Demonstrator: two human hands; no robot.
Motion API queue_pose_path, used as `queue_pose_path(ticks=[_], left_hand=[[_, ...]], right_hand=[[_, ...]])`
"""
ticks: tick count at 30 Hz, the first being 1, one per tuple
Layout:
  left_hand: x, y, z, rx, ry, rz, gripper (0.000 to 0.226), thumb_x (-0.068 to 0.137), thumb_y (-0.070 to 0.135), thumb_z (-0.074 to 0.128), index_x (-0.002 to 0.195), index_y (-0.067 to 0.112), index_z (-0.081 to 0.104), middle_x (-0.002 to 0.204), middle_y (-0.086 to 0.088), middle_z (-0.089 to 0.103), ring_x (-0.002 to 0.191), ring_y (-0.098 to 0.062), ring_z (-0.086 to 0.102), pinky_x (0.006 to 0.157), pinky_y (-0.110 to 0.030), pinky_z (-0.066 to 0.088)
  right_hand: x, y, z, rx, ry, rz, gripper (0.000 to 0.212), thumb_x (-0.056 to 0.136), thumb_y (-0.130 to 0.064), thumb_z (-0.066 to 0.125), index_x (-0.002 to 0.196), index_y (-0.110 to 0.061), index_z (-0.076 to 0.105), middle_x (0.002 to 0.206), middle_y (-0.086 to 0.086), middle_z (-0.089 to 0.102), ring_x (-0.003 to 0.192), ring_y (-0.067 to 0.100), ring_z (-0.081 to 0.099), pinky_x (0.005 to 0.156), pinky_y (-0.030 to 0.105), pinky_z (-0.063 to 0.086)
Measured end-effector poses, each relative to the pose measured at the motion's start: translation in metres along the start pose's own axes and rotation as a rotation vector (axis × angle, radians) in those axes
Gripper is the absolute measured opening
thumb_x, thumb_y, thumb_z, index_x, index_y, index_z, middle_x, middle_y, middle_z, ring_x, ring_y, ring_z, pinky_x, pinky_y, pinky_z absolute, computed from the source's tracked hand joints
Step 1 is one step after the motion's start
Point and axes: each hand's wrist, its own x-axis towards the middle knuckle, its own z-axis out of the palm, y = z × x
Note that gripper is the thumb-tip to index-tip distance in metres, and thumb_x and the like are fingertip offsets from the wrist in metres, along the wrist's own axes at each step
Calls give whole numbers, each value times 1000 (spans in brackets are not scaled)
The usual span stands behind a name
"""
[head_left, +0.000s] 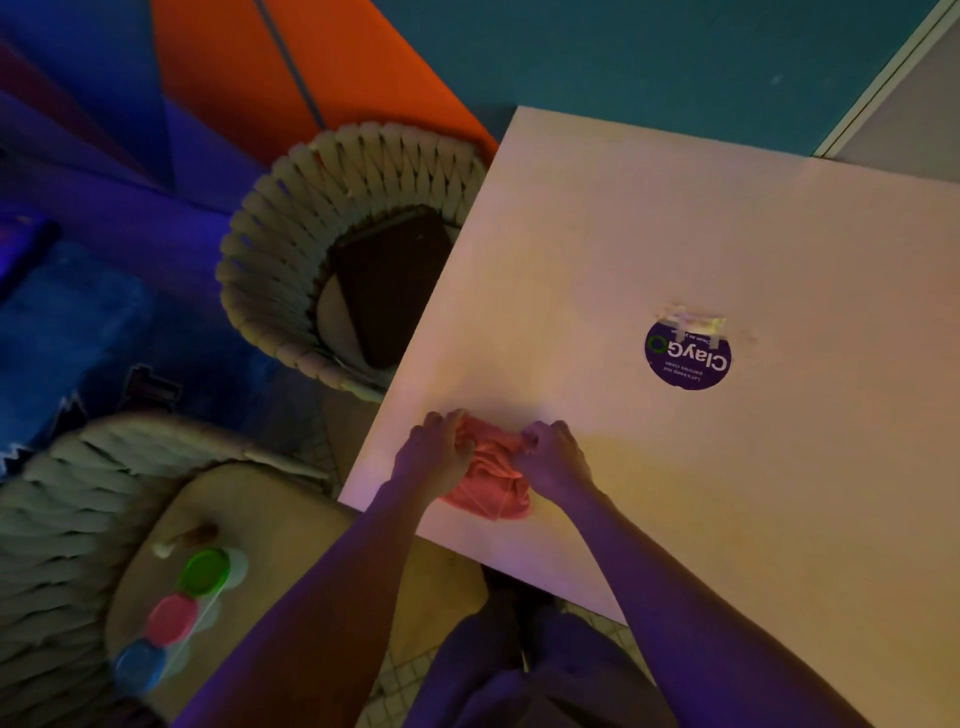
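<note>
Your left hand and right hand pinch the cloth, fingers curled. You seem to be spreading it; next, pull toward 9 and 3 o'clock.

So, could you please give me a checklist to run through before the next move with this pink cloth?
1. Left hand grips the pink cloth: ok.
2. Right hand grips its other side: ok.
3. Cloth lies wholly on the white table, inside the near edge: ok.
4. Cloth spread flat: not ok, it is bunched between the hands.
5. Cloth damp or dry: cannot tell.
6. ClayGo sticker apart from the cloth: ok.
</note>
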Motion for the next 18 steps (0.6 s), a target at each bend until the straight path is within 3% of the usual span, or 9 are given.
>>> queue_pose_path(ticks=[4,9,14,16,18], left_hand=[[-22,-2,5,-79,56,-29,38,93,37,60,125,16,61,119,-12,57,110,-30,54,83,-39,51],[-40,-5,-10,-343,57,-26,18,96,26,60,112,17,62,107,0,62,83,-9,59,65,-24,46],[-42,-8,-32,-508,148,-51,13,97,25,58,109,22,56,93,3,62,79,-11,57,61,-28,44],[-40,-12,-43,-586,235,-49,15,94,26,60,107,22,55,92,1,62,82,-19,60,67,-33,49],[-37,-15,-57,-628,294,-38,18,95,26,60,112,23,54,97,-3,64,89,-22,64,75,-41,55]], right_hand=[[-7,1,-3,73,-20,-30,10,79,-24,61,89,-25,62,97,6,69,94,30,64,72,35,49],[-9,-6,-23,161,-54,-152,18,82,-16,59,92,-30,63,89,0,70,81,22,65,66,28,46],[-4,-41,-40,235,-63,-276,16,91,-10,54,99,-19,64,82,-3,64,57,4,54,47,10,37],[0,-59,-44,256,-73,-301,18,90,-9,53,101,-18,64,85,-2,66,61,7,57,48,12,40],[7,-77,-46,270,-58,-345,21,88,-7,53,101,-20,64,92,-2,69,74,10,62,59,14,44]])
